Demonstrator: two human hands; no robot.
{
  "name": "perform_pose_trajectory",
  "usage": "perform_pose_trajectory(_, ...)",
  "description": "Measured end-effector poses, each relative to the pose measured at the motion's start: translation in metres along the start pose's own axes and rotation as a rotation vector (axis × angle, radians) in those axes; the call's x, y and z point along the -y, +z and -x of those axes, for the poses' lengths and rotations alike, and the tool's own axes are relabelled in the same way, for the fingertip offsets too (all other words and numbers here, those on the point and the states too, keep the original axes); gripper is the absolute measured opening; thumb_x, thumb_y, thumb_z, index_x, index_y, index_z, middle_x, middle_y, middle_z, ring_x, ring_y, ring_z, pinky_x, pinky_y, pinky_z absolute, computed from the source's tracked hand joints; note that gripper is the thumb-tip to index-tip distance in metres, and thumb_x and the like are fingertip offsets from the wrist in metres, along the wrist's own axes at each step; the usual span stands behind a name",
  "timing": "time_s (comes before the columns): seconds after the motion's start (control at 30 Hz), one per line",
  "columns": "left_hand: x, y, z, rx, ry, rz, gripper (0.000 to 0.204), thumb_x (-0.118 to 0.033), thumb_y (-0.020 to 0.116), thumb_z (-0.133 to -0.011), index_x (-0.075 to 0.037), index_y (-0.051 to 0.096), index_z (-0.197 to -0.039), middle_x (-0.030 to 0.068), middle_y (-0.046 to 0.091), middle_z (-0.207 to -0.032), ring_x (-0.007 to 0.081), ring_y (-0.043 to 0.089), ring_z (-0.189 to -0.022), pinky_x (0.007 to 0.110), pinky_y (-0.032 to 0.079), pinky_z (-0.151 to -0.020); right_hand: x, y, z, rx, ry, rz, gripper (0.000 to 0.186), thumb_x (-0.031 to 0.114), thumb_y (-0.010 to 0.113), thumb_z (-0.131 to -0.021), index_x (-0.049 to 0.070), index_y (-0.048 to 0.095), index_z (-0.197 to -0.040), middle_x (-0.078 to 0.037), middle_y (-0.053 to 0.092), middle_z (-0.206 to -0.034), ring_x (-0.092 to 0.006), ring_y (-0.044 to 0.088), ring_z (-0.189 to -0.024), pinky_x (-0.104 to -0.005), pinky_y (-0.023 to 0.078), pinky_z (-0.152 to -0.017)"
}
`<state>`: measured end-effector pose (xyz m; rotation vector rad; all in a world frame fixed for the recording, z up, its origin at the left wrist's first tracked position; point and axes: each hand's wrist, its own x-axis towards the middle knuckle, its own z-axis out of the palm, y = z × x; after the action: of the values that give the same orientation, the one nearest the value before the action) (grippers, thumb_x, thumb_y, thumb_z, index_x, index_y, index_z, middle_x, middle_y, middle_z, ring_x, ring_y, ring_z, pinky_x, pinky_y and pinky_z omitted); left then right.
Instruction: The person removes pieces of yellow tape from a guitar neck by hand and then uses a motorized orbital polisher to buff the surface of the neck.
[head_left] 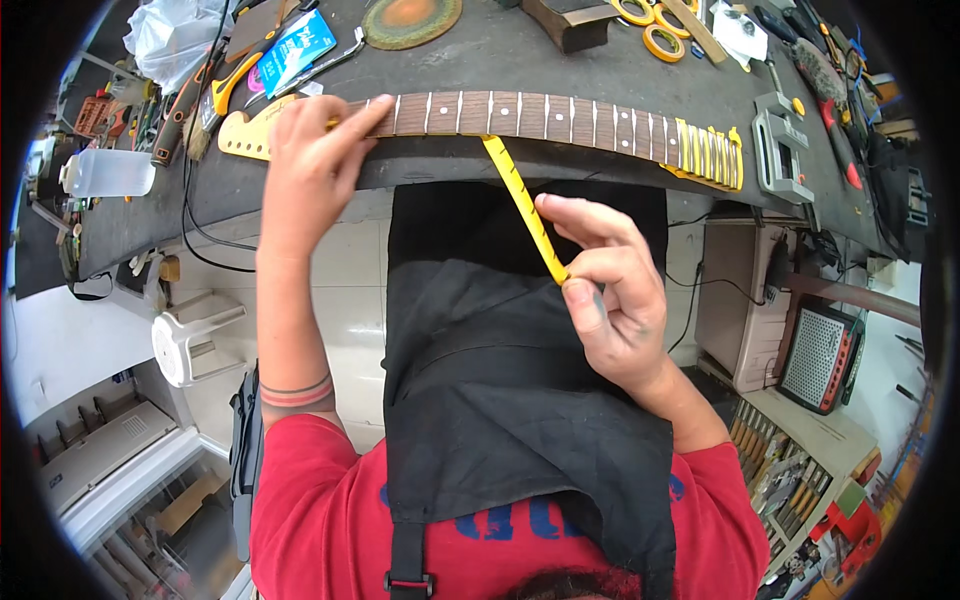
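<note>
A guitar neck (530, 113) with a dark fretboard and pale dot inlays lies along the near edge of the bench. Yellow masking tape (706, 155) covers its last frets at the right end. Over the neck near the headstock (248, 137), my left hand (312, 155) grips it, the index finger stretched along the fretboard. Between thumb and fingers, my right hand (612, 283) pinches the lower end of a yellow masking tape strip (525, 208) with dark slanted marks. The strip's upper end meets the neck's near edge around the middle.
Yellow tape rolls (663, 42) and a dark block (568, 25) sit at the back. A metal vise (780, 150) stands right of the neck. At left are an orange-handled cutter (235, 82), a blue packet (298, 52), a brush, a plastic bottle (110, 173) and a black cable (187, 190).
</note>
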<state>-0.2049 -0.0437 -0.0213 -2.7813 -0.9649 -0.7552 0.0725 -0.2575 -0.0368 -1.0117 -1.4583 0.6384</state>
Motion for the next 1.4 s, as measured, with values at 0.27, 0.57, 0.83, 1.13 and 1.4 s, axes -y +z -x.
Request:
perform_pose_trajectory(0.27,0.062,-0.032,0.023,0.163,-0.202,0.046,0.052,-0.024,0.079,-0.092,-0.012,0.075,-0.142,0.0124,0.057,-0.109,0.0328,0.052,-0.112,0.043,0.044,-0.106,0.001,0.006,0.008,0.098,0.011,0.029,0.016,-0.003,0.075,-0.097,0.002,0.067,-0.110,-0.027,0.065,-0.148,-0.0379,0.069,-0.132,-0.0421,0.060,-0.107)
perform_pose_trajectory(0.57,0.072,-0.032,0.024,0.200,-0.233,0.075,0.047,-0.024,0.080,-0.091,-0.015,0.076,-0.137,0.0114,0.061,-0.108,0.0343,0.054,-0.110,0.045,0.045,-0.105,0.010,0.011,0.011,0.202,-0.181,0.112,0.030,-0.006,0.080,-0.083,0.002,0.060,-0.104,-0.028,0.070,-0.138,-0.0490,0.072,-0.128,-0.0472,0.065,-0.102)
perform_pose_trajectory(0.83,0.074,-0.036,0.022,0.244,-0.202,0.053,0.049,-0.023,0.079,-0.093,-0.018,0.074,-0.141,0.0092,0.064,-0.107,0.0331,0.056,-0.110,0.046,0.045,-0.106,0.015,0.019,0.008,0.236,-0.202,0.042,0.033,-0.008,0.081,-0.080,0.002,0.060,-0.103,-0.027,0.068,-0.141,-0.0499,0.071,-0.129,-0.0506,0.065,-0.103)
perform_pose_trajectory(1.13,0.056,-0.032,0.028,0.233,-0.266,-0.033,0.045,-0.025,0.079,-0.094,-0.016,0.074,-0.137,0.0097,0.067,-0.102,0.0332,0.059,-0.107,0.048,0.046,-0.102,0.013,0.032,-0.012,0.215,-0.245,0.071,0.030,-0.005,0.084,-0.079,0.001,0.061,-0.099,-0.024,0.069,-0.140,-0.0458,0.072,-0.129,-0.0471,0.065,-0.103)
perform_pose_trajectory(1.4,0.045,-0.023,0.031,0.148,-0.297,-0.098,0.041,-0.023,0.079,-0.093,-0.013,0.075,-0.133,0.0098,0.072,-0.102,0.0333,0.061,-0.103,0.048,0.048,-0.096,0.028,0.051,-0.019,0.315,-0.309,0.058,0.020,0.006,0.080,-0.085,0.002,0.068,-0.100,-0.021,0.070,-0.136,-0.0409,0.074,-0.127,-0.0419,0.066,-0.097)
